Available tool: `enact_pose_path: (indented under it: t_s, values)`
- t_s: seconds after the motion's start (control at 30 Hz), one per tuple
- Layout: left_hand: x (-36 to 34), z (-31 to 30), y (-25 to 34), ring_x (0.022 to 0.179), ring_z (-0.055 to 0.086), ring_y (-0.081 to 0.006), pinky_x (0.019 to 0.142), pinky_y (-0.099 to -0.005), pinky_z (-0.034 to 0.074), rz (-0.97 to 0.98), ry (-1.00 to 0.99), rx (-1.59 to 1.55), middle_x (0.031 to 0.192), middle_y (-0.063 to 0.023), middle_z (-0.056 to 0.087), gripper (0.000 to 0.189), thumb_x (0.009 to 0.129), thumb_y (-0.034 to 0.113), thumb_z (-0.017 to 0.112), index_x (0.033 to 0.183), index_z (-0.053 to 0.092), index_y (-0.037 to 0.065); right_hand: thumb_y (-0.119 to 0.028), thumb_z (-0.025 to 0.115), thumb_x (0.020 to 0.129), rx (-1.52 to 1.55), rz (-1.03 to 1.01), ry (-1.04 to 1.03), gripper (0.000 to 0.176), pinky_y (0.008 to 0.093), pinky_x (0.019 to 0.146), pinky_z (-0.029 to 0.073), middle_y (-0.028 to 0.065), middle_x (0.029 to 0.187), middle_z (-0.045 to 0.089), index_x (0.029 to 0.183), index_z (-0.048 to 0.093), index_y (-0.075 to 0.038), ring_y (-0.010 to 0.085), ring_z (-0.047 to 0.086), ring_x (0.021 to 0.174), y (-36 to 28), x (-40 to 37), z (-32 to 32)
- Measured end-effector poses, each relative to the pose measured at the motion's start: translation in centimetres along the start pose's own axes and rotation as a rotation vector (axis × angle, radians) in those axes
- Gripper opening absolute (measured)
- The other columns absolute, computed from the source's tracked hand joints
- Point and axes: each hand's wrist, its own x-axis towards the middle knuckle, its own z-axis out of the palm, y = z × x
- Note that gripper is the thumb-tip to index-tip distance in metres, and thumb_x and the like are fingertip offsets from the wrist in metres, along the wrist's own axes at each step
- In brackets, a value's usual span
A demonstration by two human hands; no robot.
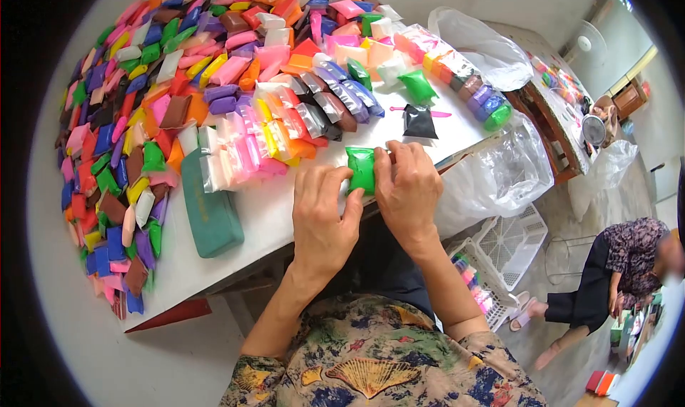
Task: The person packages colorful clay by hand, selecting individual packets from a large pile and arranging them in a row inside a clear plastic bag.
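Observation:
A small green packet point(362, 170) with a clear wrapper is pinched at the table's front edge between my two hands. On its left side are the closed fingers and thumb of my left hand point(322, 211); my right hand point(408, 186) grips its right side. A black packet point(419, 124) lies just beyond my right hand, over a thin pink stick point(441, 114). Farther back sits another green packet point(418, 87). Left of my hands, packets in rows by colour point(246, 143) lie beside a dark green oblong case point(208, 211).
A large heap of mixed coloured packets point(178, 72) covers the table's left and back. At right are a row of packets in clear wrap point(457, 68), plastic bags point(499, 171) and white crates point(510, 246). A person point(606, 278) is at far right.

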Motion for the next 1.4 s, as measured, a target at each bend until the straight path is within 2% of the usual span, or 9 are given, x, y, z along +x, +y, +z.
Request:
enact_pose_path:
  t_s: [0.13, 0.23, 0.33, 0.5, 0.77, 1.07, 1.1, 1.17, 1.4]
  values:
    - [-0.4, 0.3, -0.4, 0.095, 0.053, -0.0352, 0.084, -0.0441, 0.043, -0.042, -0.032, -0.021, 0.1, -0.0153, 0.057, 0.025, 0.082, 0.001, 0.067, 0.105, 0.06, -0.001, -0.023, 0.068, 0.088, -0.083, -0.149, 0.046, 0.039, 0.0455, 0.081, 0.048, 0.0146, 0.108, 0.063, 0.117, 0.061, 0.001, 0.0334, 0.061, 0.096, 0.1, 0.1, -1.3]
    - [-0.3, 0.2, -0.7, 0.097, 0.053, -0.0361, 0.084, -0.0454, 0.043, -0.042, -0.043, -0.029, 0.102, -0.016, 0.057, 0.027, 0.081, -0.001, 0.067, 0.107, 0.06, -0.002, -0.027, 0.066, 0.089, 0.075, -0.502, -0.098, 0.051, 0.0494, 0.103, 0.041, 0.0184, 0.126, 0.059, 0.128, 0.056, 0.004, 0.0365, 0.056, 0.119, 0.4, 0.7, -2.7]
    - [-0.5, -0.2, -0.6, 0.098, 0.053, -0.0367, 0.085, -0.0456, 0.043, -0.066, -0.038, -0.026, 0.103, -0.0167, 0.057, 0.028, 0.081, -0.002, 0.067, 0.108, 0.06, -0.003, -0.029, 0.064, 0.09, 0.187, -0.582, -0.34, 0.055, 0.0497, 0.115, 0.03, 0.0211, 0.138, 0.051, 0.133, 0.052, 0.005, 0.0377, 0.048, 0.132, 1.4, 0.2, -1.3]
    - [-0.6, -1.1, -0.6, 0.097, 0.054, -0.0359, 0.084, -0.0435, 0.045, -0.071, -0.06, 0.015, 0.102, -0.0166, 0.057, 0.023, 0.081, -0.003, 0.066, 0.103, 0.061, -0.004, -0.027, 0.061, 0.092, 0.246, -0.537, -0.359, 0.053, 0.0504, 0.111, 0.037, 0.0219, 0.138, 0.051, 0.133, 0.051, 0.005, 0.0386, 0.049, 0.131, 2.0, -0.1, -0.5]
    - [-0.1, -1.2, -1.5, 0.09, 0.056, -0.0295, 0.078, -0.0381, 0.046, -0.078, -0.075, -0.02, 0.096, -0.013, 0.057, 0.009, 0.082, -0.003, 0.066, 0.091, 0.063, -0.003, -0.028, 0.062, 0.092, 0.237, -0.511, -0.391, 0.053, 0.0508, 0.111, 0.036, 0.022, 0.139, 0.05, 0.134, 0.051, 0.003, 0.0395, 0.049, 0.13, 2.1, -0.1, -0.3]
    - [-0.4, -0.7, -1.8, 0.085, 0.057, -0.029, 0.074, -0.0374, 0.047, -0.031, -0.004, -0.033, 0.094, -0.0125, 0.057, 0.01, 0.081, -0.007, 0.065, 0.091, 0.063, -0.003, -0.023, 0.071, 0.081, 0.209, -0.562, -0.442, 0.062, 0.0522, 0.11, 0.034, 0.0183, 0.146, 0.045, 0.135, 0.051, 0.0, 0.0407, 0.039, 0.138, 1.7, -0.1, -0.9]
    - [-0.4, -0.6, -1.7, 0.085, 0.055, -0.0327, 0.074, -0.0417, 0.045, -0.053, 0.0, -0.056, 0.093, -0.0137, 0.057, 0.012, 0.078, -0.007, 0.067, 0.09, 0.063, -0.003, -0.023, 0.072, 0.08, 0.195, -0.566, -0.443, 0.062, 0.052, 0.11, 0.034, 0.0179, 0.146, 0.045, 0.134, 0.051, 0.0, 0.0403, 0.039, 0.138, 1.7, -0.2, -0.9]
    - [-0.6, -0.6, -1.6, 0.085, 0.055, -0.0327, 0.075, -0.042, 0.045, -0.084, -0.021, -0.075, 0.093, -0.0137, 0.057, 0.012, 0.079, -0.007, 0.066, 0.09, 0.063, -0.003, -0.023, 0.073, 0.078, 0.16, -0.575, -0.44, 0.063, 0.0516, 0.11, 0.034, 0.0171, 0.146, 0.045, 0.133, 0.052, 0.0, 0.0398, 0.039, 0.138, 1.8, -0.4, -0.5]
    - [-0.6, -0.4, -1.8, 0.087, 0.056, -0.0333, 0.077, -0.0423, 0.046, -0.031, 0.01, -0.034, 0.094, -0.014, 0.058, 0.011, 0.078, -0.008, 0.066, 0.088, 0.063, -0.003, -0.027, 0.074, 0.081, 0.327, -0.515, -0.441, 0.064, 0.052, 0.111, 0.032, 0.0185, 0.147, 0.044, 0.135, 0.051, -0.002, 0.0415, 0.036, 0.14, 2.0, 0.5, -1.7]
